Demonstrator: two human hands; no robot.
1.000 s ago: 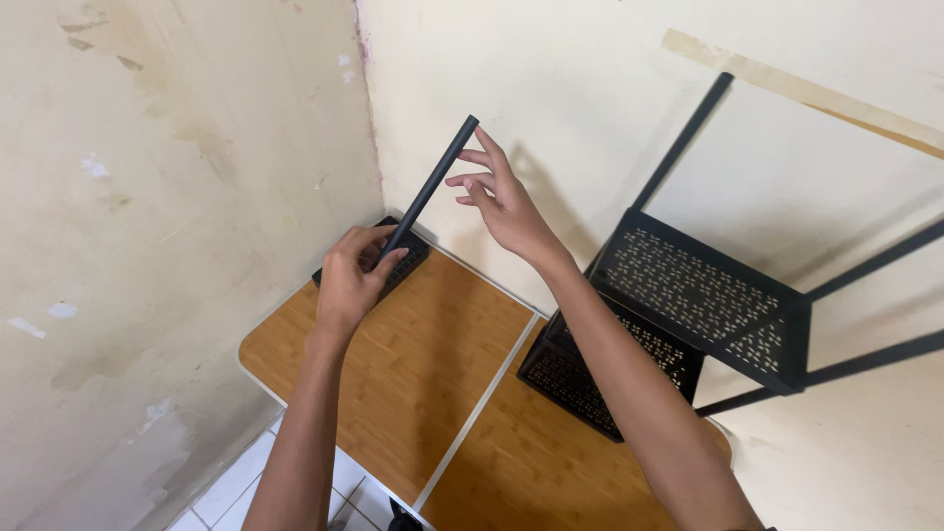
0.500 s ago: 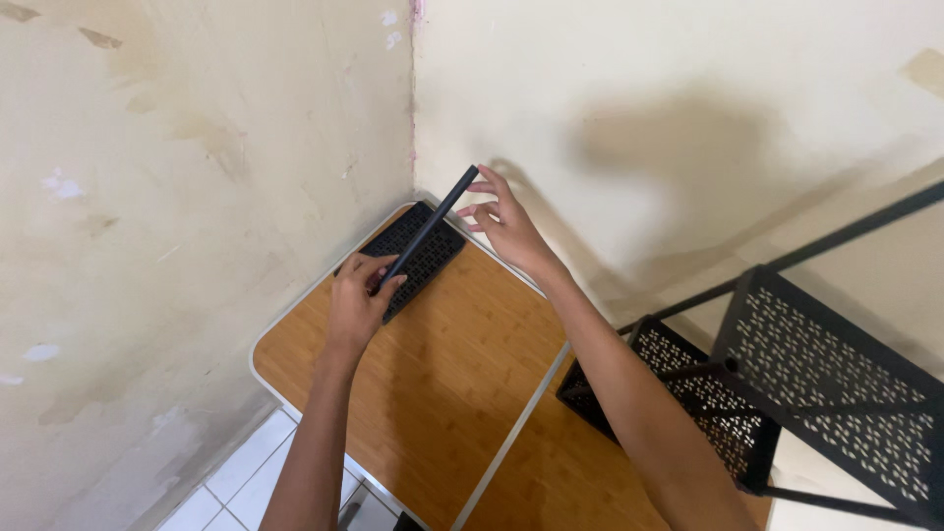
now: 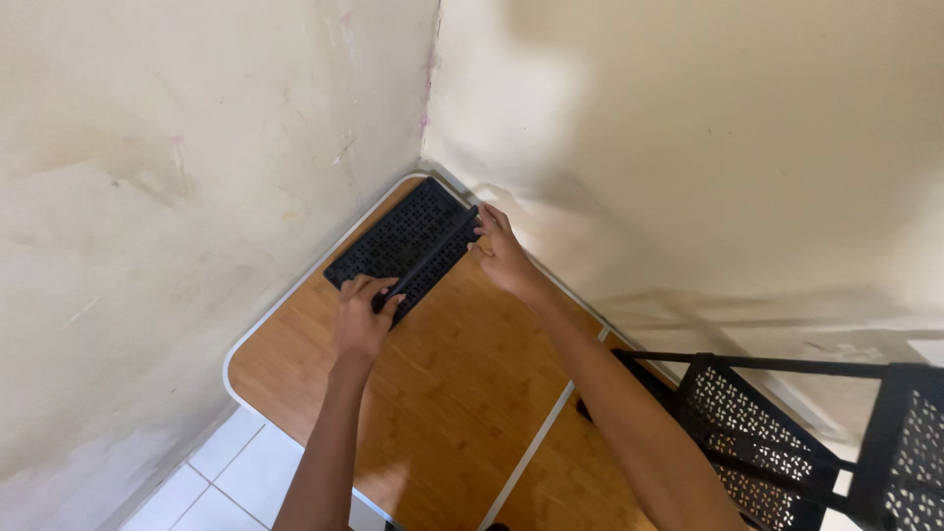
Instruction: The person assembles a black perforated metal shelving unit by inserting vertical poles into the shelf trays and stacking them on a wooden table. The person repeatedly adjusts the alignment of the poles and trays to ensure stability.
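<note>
A black metal rod (image 3: pixel 435 252) lies low across a black perforated panel (image 3: pixel 391 239) in the far corner of a wooden folding table (image 3: pixel 442 383). My left hand (image 3: pixel 363 315) grips the rod's near end at the panel's front edge. My right hand (image 3: pixel 499 251) holds the rod's far end, fingers curled around it, close to the wall. Both forearms reach in from the bottom of the view.
Two cream, stained walls (image 3: pixel 197 128) meet in a corner right behind the panel. A black perforated metal rack with thin bars (image 3: pixel 787 433) stands on the table at the lower right. White floor tiles (image 3: pixel 236 472) show at the lower left.
The rod has come down from a steep tilt to lie nearly flat on the panel. My right hand went from open fingers beside its tip to closing on it. The view has shifted left.
</note>
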